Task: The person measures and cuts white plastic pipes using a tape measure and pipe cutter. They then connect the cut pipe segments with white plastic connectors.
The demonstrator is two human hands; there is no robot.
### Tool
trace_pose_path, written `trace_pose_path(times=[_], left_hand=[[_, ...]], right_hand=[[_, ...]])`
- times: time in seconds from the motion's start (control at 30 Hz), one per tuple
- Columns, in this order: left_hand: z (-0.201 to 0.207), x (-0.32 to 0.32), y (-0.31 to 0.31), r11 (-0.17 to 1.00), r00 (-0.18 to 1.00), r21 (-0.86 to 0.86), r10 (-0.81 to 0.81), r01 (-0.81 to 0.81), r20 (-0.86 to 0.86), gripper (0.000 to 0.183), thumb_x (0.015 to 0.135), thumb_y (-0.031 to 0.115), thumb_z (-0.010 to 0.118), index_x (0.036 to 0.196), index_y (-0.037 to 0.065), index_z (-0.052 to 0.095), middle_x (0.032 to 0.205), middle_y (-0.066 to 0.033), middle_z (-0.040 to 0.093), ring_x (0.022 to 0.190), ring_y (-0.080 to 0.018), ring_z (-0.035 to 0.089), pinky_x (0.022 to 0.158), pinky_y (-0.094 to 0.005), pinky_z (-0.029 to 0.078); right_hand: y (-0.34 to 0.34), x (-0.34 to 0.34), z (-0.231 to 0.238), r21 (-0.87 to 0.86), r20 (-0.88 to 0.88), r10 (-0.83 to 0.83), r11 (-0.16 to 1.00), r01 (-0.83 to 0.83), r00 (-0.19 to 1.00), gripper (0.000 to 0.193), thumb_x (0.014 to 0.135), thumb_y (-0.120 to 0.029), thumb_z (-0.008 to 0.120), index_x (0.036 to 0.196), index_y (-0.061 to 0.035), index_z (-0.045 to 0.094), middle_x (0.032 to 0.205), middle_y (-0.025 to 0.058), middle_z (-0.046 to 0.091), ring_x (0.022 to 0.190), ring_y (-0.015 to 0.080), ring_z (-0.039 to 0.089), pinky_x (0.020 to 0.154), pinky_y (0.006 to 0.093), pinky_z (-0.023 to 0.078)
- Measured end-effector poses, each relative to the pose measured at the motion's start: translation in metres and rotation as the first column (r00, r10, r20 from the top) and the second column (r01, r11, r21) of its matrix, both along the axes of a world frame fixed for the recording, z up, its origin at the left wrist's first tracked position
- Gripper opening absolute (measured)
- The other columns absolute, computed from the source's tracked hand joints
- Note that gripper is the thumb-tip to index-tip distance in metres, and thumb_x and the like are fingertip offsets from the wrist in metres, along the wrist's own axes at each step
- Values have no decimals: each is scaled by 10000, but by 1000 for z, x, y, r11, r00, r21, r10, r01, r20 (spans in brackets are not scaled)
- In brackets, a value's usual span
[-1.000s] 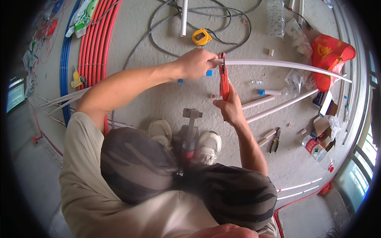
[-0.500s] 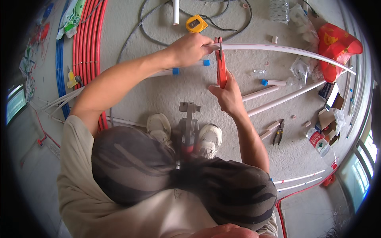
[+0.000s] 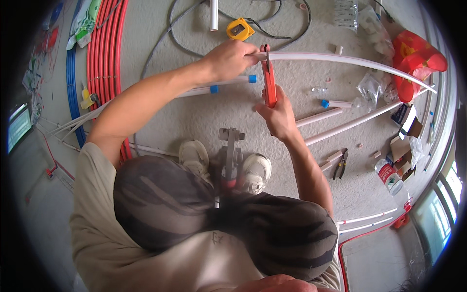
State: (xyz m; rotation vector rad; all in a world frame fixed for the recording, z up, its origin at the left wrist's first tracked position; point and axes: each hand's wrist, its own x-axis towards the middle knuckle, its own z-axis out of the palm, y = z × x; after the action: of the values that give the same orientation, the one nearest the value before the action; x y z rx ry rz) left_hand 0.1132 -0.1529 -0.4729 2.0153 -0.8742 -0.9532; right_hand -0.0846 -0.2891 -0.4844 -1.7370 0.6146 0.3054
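My left hand [image 3: 227,60] is closed round the left end of a long white plastic pipe [image 3: 321,57], which runs off to the right and looks bent. In my right hand [image 3: 279,116] are red-handled pipe cutters [image 3: 269,83], held upright with the fingers wrapped round the handles. Their jaws sit across the pipe, just right of my left hand. Whether the blade has gone into the pipe, I cannot tell. Between my shoes stands a grey metal tool [image 3: 231,155] with a red part, its lower portion blurred.
A yellow tape measure [image 3: 240,29] lies beyond my left hand, near a looped grey cable [image 3: 170,29]. Blue-capped pipes [image 3: 233,82] lie below that arm. To the right are pliers [image 3: 341,164], a bottle [image 3: 389,176] and a red bag [image 3: 416,61]. Red pipes [image 3: 104,63] run along the left.
The cutters and my right hand have shifted very slightly left. Both hands keep their grips, and the view has moved a little.
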Motion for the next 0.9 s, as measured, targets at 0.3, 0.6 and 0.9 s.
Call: trace_pose_path(times=[0.3, 0.6, 0.9], left_hand=[[14, -4, -6, 999, 995, -14, -33, 35, 95, 183, 1008, 163, 659, 1009, -16, 696, 755, -152, 652, 694, -196, 553, 706, -381, 481], [54, -22, -4, 999, 977, 5, -42, 42, 210, 242, 989, 235, 622, 930, 3, 657, 802, -223, 684, 805, -445, 673, 697, -509, 500], [78, -58, 6, 1000, 993, -23, -13, 15, 120, 172, 955, 162, 668, 1016, 1, 679, 812, -214, 688, 714, -361, 670, 675, -444, 514]], right_hand=[[2, -4, -15, 20, 39, -42, 999, 41, 998, 411, 808, -126, 762, 1137, 10, 556, 949, 70, 606, 875, 178, 625, 794, 333, 547], [11, -11, 24, -91, 6, -177, 980, 177, 984, 359, 886, -302, 773, 994, 7, 626, 750, 167, 729, 738, 314, 748, 732, 447, 562], [23, -41, 21, -104, -32, -204, 974, 200, 978, 442, 885, -424, 812, 901, 4, 699, 705, 192, 673, 632, 287, 638, 682, 467, 522]])
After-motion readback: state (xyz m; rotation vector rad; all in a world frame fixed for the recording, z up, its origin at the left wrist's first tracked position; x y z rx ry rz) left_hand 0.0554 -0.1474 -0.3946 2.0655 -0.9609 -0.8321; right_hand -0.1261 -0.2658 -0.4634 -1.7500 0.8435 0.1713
